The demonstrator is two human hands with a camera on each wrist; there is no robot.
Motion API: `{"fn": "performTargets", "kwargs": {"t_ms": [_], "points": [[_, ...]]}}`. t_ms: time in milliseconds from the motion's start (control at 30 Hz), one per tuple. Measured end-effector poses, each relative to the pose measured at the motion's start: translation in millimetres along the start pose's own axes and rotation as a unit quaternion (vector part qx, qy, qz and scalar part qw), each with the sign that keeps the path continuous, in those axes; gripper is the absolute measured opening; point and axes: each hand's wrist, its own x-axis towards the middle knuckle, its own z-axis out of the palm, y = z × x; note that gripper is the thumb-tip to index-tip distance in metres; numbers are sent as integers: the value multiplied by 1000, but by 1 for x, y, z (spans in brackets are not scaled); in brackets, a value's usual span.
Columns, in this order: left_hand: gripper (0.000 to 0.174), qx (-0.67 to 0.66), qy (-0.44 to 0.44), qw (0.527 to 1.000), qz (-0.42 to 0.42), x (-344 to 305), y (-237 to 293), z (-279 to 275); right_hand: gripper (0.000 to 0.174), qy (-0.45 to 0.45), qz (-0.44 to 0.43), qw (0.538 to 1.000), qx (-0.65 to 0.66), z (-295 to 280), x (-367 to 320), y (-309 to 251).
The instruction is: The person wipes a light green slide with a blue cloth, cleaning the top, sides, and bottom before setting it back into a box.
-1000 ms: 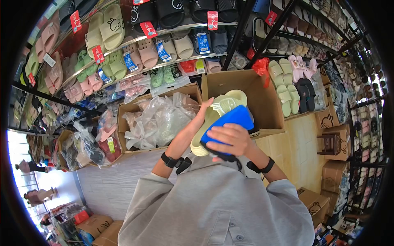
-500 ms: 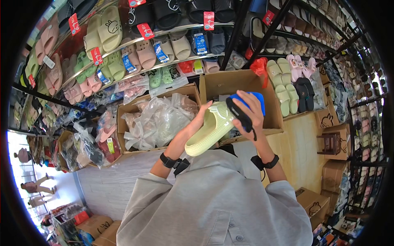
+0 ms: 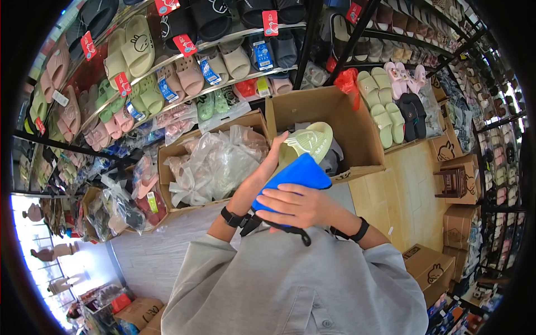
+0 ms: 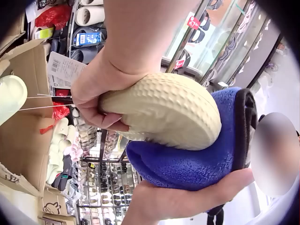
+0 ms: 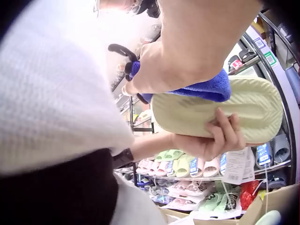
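Note:
My left hand [image 3: 270, 161] grips a pale green slide slipper [image 3: 310, 143] by its side, with the strap's white rabbit drawing facing up. In the right wrist view its fingers spread over the ribbed sole [image 5: 255, 105]. My right hand [image 3: 304, 207] holds a blue plush cloth [image 3: 298, 177] with a black edge and a strap. That cloth lies against the slipper's heel end, covering it in the head view; the left wrist view shows it against the dimpled side. A white tag [image 4: 64, 70] hangs by the left hand, and thin threads run to another pale green slipper [image 4: 11, 98].
Below the slipper stands an open cardboard box [image 3: 352, 134]. Another box [image 3: 167, 173] beside it is full of plastic-wrapped footwear [image 3: 223, 162]. Shelves of slippers [image 3: 184, 78] rise in front. Green slippers [image 3: 385, 123] and more cartons [image 3: 430, 273] are on the right.
My right hand has moved the blue cloth from the slipper's strap end down and left to its heel. The slipper has turned, so its strap top faces up again.

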Motion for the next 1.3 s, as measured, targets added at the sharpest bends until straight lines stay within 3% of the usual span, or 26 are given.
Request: {"fn": "performTargets", "kwargs": {"t_ms": [100, 200, 300, 333, 433, 467, 733, 767, 833, 867, 933, 1000, 1100, 1300], "points": [[74, -5, -26, 999, -23, 1, 3, 8, 43, 51, 50, 997, 11, -5, -18, 13], [76, 2, 14, 999, -29, -19, 12, 42, 48, 68, 119, 990, -23, -14, -40, 36], [71, 36, -20, 997, -64, -25, 14, 28, 51, 115, 186, 974, -56, -10, -70, 69], [70, 39, 9, 997, -59, -25, 13, 32, 53, 128, 221, 966, -35, -14, -73, 77], [75, 70, 54, 995, -41, -27, 11, 35, 59, 222, 382, 893, 84, -9, -74, 85], [75, 69, 57, 995, -42, -27, 10, 33, 60, 223, 396, 885, 103, -9, -72, 81], [69, 7, 4, 998, -61, -19, 6, 5, 51, 105, 234, 966, -33, -1, -33, 40], [70, 106, 50, 992, 42, -17, -3, -1, 50, 91, 218, 971, -28, 1, -25, 31], [70, 295, 133, 915, 240, -16, -27, -19, 50, 96, 166, 981, 11, 7, -12, 14], [70, 319, 136, 898, 270, -15, -29, -23, 49, 89, 147, 985, 23, 7, -4, 3], [70, 259, 111, 930, 235, -16, -25, -20, 46, 76, 86, 993, 31, 13, 5, -12], [70, 118, 64, 983, 128, -12, -14, -14, 44, 50, 6, 999, 9, 14, 5, -15], [70, 11, 4, 999, 37, -5, -3, -11, 41, 24, -24, 999, -6, 6, 0, -3], [70, -11, -47, 999, 3, -12, 7, 11, 49, 59, 82, 995, 10, -2, -23, 30]]}}
